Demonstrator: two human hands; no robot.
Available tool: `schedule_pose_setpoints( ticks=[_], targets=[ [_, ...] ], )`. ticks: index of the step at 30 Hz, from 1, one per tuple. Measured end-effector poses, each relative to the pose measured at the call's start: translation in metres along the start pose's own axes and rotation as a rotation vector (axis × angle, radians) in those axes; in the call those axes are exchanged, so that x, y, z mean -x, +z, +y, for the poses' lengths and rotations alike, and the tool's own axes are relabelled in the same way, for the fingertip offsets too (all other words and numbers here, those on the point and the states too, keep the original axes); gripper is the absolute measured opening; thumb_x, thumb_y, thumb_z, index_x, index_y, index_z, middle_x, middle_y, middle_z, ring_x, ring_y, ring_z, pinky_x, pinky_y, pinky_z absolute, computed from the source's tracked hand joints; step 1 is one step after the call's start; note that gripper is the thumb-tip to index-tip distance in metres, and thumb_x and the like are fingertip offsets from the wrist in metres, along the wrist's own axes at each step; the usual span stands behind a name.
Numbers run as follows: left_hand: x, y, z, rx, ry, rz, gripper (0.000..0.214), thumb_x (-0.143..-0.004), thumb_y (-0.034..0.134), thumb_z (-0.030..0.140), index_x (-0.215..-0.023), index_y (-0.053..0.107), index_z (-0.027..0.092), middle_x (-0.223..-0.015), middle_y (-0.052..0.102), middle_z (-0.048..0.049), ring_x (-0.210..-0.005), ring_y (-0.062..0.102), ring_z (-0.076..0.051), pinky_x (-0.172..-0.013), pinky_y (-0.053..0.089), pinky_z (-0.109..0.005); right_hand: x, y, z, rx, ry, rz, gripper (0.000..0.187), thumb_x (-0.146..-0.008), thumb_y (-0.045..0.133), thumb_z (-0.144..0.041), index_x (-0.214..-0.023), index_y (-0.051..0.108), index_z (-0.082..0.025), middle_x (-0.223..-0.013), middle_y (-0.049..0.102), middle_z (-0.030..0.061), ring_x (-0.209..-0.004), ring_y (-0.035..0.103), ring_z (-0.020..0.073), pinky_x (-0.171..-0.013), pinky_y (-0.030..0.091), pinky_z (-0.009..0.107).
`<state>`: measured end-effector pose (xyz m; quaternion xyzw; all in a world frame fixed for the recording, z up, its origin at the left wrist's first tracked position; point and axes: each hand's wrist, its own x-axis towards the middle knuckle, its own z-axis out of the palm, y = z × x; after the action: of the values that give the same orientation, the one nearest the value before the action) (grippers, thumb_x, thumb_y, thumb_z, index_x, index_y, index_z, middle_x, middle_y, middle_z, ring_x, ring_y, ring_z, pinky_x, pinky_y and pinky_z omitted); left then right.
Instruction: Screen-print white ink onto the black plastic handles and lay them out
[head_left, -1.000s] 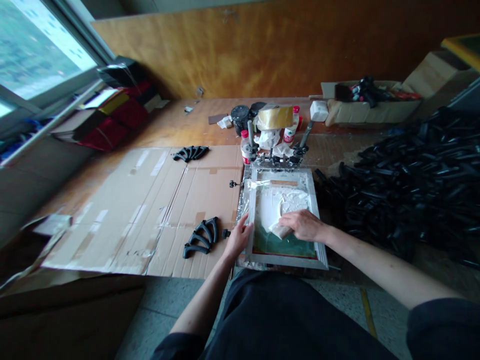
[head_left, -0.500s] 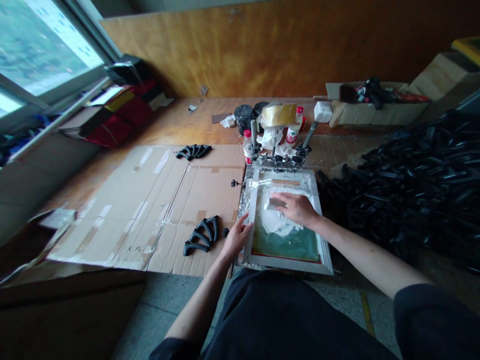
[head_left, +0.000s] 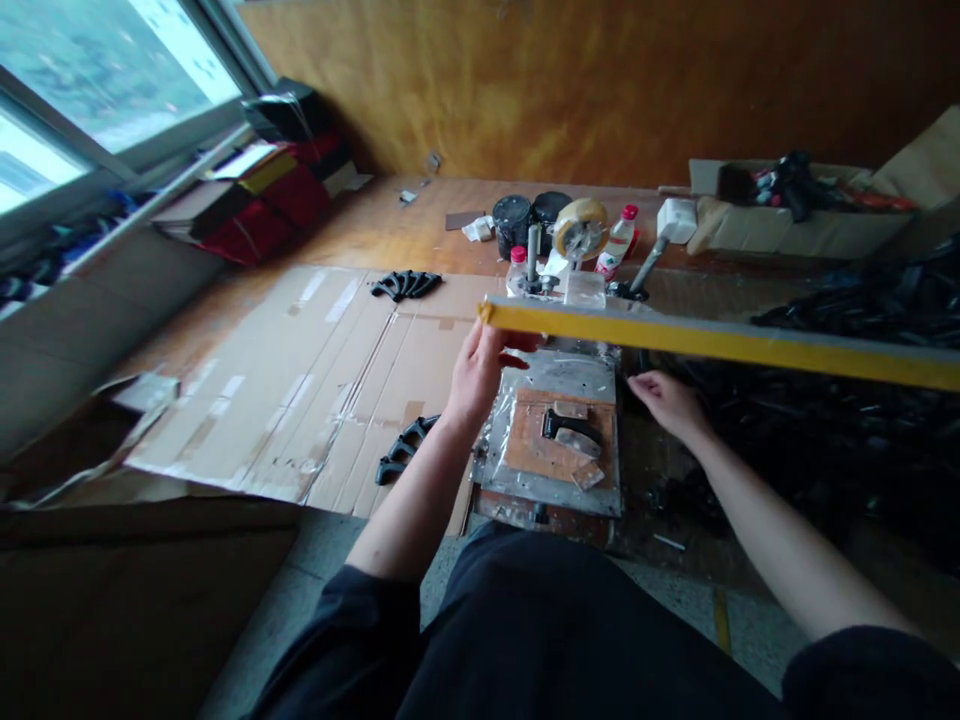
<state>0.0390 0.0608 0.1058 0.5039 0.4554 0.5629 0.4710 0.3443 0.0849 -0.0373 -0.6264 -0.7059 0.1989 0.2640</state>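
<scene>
Wood-panelled wall (head_left: pixel 600 90) behind, window (head_left: pixel 97 80) glowing off to the left, and down at the bench (head_left: pixel 420 210) a long yellow bar (head_left: pixel 720 340) cuts right across the view, above the metal plate (head_left: pixel 555 375). Left hand (head_left: pixel 480 378) is up at the bar's left end, palm open, fingers spread; whether it's actually gripping, I can't tell. Right hand (head_left: pixel 670 403) is open too, fingers loosely curled, pinching nothing, out over a heap of black parts (head_left: pixel 840 400). And there's the black curved part (head_left: pixel 570 427), lying on an orange pad (head_left: pixel 536 450) on the plate, in plain view, neither hand touching it. Plate open, part bare: that's where things stand.
</scene>
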Motion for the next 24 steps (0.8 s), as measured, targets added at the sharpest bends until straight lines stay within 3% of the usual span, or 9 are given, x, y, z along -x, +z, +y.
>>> schedule_pose_setpoints(
  ticks=[3, 5, 8, 10, 12, 14, 17, 19, 24],
  targets=[
    [-0.002, 0.007, -0.010, 0.022, -0.027, 0.077, 0.053, -0.094, 0.030, 0.059, -0.117, 0.056, 0.020, -0.089, 0.069, -0.0066, -0.078, 0.064, -0.014, -0.062, 0.051, -0.024, 0.033, 0.052, -0.030, 0.144, -0.173, -0.170, 0.022, -0.086, 0.062, -0.039, -0.086, 0.063, -0.017, -0.099, 0.065, 0.0110, -0.097, 0.058, 0.0237, -0.084, 0.043, 0.033],
    [0.016, 0.008, -0.026, 0.034, -0.107, 0.121, 0.055, -0.092, 0.033, 0.062, -0.120, 0.053, 0.019, -0.092, 0.070, -0.0076, -0.076, 0.065, -0.013, -0.060, 0.050, -0.023, 0.043, 0.067, -0.047, 0.254, -0.182, -0.253, 0.014, -0.087, 0.060, -0.031, -0.085, 0.058, -0.017, -0.098, 0.063, 0.0117, -0.098, 0.057, 0.0244, -0.083, 0.042, 0.032],
    [0.064, 0.010, -0.058, 0.039, -0.475, -0.056, 0.062, -0.086, 0.042, 0.067, -0.115, 0.057, 0.015, -0.096, 0.071, -0.0134, -0.075, 0.066, -0.017, -0.055, 0.049, -0.024, 0.043, 0.065, -0.067, 0.256, -0.067, -0.337, 0.011, -0.093, 0.049, -0.027, -0.086, 0.053, -0.019, -0.084, 0.063, 0.0081, -0.079, 0.059, 0.0207, -0.068, 0.040, 0.029],
    [0.098, 0.011, -0.079, 0.088, -0.709, -0.146, 0.065, -0.082, 0.049, 0.069, -0.117, 0.058, 0.015, -0.110, 0.069, -0.0170, -0.085, 0.068, -0.022, -0.055, 0.051, -0.025, 0.044, 0.063, -0.086, 0.201, -0.100, -0.316, 0.011, -0.093, 0.049, -0.027, -0.087, 0.051, -0.019, -0.080, 0.063, 0.0067, -0.077, 0.058, 0.0207, -0.067, 0.039, 0.029],
    [0.124, 0.011, -0.095, 0.193, -0.761, -0.054, 0.064, -0.081, 0.049, 0.069, -0.117, 0.058, 0.017, -0.120, 0.065, -0.0169, -0.095, 0.067, -0.024, -0.060, 0.054, -0.027, 0.051, 0.069, -0.113, 0.152, -0.252, -0.282, 0.010, -0.093, 0.050, -0.026, -0.087, 0.052, -0.019, -0.083, 0.062, 0.0078, -0.083, 0.057, 0.0226, -0.071, 0.040, 0.030],
    [0.138, 0.002, -0.106, 0.267, -0.705, 0.167, 0.062, -0.082, 0.048, 0.069, -0.108, 0.061, 0.015, -0.112, 0.067, -0.0153, -0.091, 0.067, -0.022, -0.062, 0.054, -0.026, 0.063, 0.084, -0.145, 0.110, -0.434, -0.297, 0.009, -0.093, 0.049, -0.024, -0.088, 0.054, -0.018, -0.087, 0.062, 0.0091, -0.089, 0.056, 0.0241, -0.077, 0.041, 0.033],
    [0.147, -0.036, -0.116, 0.242, -0.655, 0.456, 0.058, -0.080, 0.054, 0.067, -0.099, 0.061, 0.013, -0.091, 0.069, -0.0105, -0.072, 0.066, -0.016, -0.057, 0.053, -0.024, 0.074, 0.114, -0.185, -0.003, -0.650, -0.401, 0.011, -0.094, 0.050, -0.024, -0.096, 0.058, -0.018, -0.096, 0.064, 0.0088, -0.095, 0.054, 0.0233, -0.085, 0.043, 0.034],
    [0.157, -0.075, -0.124, 0.186, -0.658, 0.592, 0.054, -0.081, 0.053, 0.065, -0.101, 0.060, 0.014, -0.093, 0.070, -0.0099, -0.068, 0.066, -0.015, -0.055, 0.052, -0.023, 0.069, 0.136, -0.202, -0.066, -0.734, -0.473, 0.015, -0.094, 0.053, -0.028, -0.103, 0.061, -0.018, -0.101, 0.065, 0.0078, -0.099, 0.054, 0.0223, -0.089, 0.043, 0.034],
    [0.188, -0.159, -0.157, -0.005, -0.806, 0.870, 0.047, -0.094, 0.031, 0.057, -0.094, 0.053, 0.015, -0.100, 0.072, -0.0144, -0.067, 0.070, -0.016, -0.049, 0.050, -0.022, 0.030, 0.194, -0.222, 0.058, -0.742, -0.569, 0.027, -0.095, 0.051, -0.032, -0.112, 0.065, -0.017, -0.103, 0.067, 0.0101, -0.103, 0.054, 0.0235, -0.091, 0.042, 0.035]
  ],
)
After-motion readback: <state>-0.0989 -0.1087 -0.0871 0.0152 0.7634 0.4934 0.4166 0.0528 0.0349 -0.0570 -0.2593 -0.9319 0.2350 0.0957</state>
